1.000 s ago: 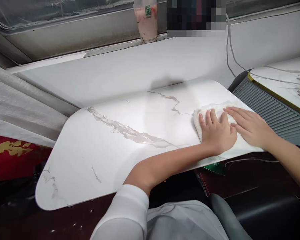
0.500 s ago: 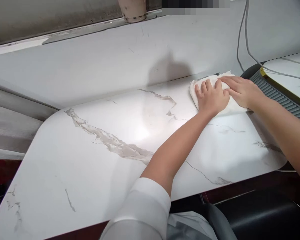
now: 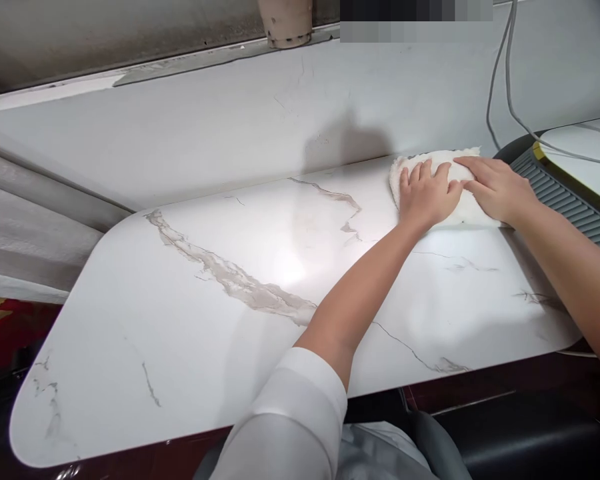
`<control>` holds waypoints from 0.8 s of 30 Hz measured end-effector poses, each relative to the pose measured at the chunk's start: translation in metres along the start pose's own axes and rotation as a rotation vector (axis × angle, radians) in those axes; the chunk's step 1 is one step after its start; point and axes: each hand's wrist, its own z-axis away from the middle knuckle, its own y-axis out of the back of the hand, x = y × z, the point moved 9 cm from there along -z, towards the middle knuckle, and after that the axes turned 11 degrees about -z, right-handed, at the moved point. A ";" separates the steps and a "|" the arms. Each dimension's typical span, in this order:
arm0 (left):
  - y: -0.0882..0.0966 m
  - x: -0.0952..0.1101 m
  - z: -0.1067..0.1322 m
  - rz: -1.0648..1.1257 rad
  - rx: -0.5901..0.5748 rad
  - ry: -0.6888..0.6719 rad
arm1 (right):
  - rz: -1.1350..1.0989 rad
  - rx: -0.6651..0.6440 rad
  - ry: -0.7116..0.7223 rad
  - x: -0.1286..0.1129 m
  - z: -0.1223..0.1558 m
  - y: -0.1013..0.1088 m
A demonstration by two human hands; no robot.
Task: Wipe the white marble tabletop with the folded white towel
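A folded white cloth [image 3: 465,212] lies on the white marble-patterned table [image 3: 220,353], at its far right part against the wall side. My left hand [image 3: 427,193] presses on the cloth from above, palm down, its fingers spread. Beside it my right hand [image 3: 503,189] rests on the cloth's right part, also flat with fingers stretched forward. The two hands almost touch at the thumbs. Neither hand is wrapped round the cloth, and part of it is hidden under them.
Right of the cloth is a grey ribbed strip [image 3: 570,197] with a yellow-edged rim, by another white surface. Grey cables [image 3: 510,87] hang there. A cup-like container [image 3: 286,23] stands on the ledge behind. A curtain [image 3: 25,227] hangs at left; a black seat [image 3: 525,433] is below the table.
The view has shifted, so the table and container appear farther right. Both hands stay flat on the cloth, in nearly the same place on the table.
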 end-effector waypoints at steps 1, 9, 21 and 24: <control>0.000 0.001 0.002 -0.001 -0.001 -0.014 | -0.019 0.003 -0.025 0.001 0.005 0.001; -0.001 0.017 0.029 -0.020 -0.028 -0.166 | -0.031 0.026 -0.020 -0.003 0.065 0.008; 0.027 0.036 0.154 -0.115 0.032 -0.199 | -0.028 0.012 0.209 -0.032 0.169 0.009; 0.035 0.032 0.183 -0.098 0.017 -0.172 | -0.025 0.015 0.287 -0.046 0.194 0.005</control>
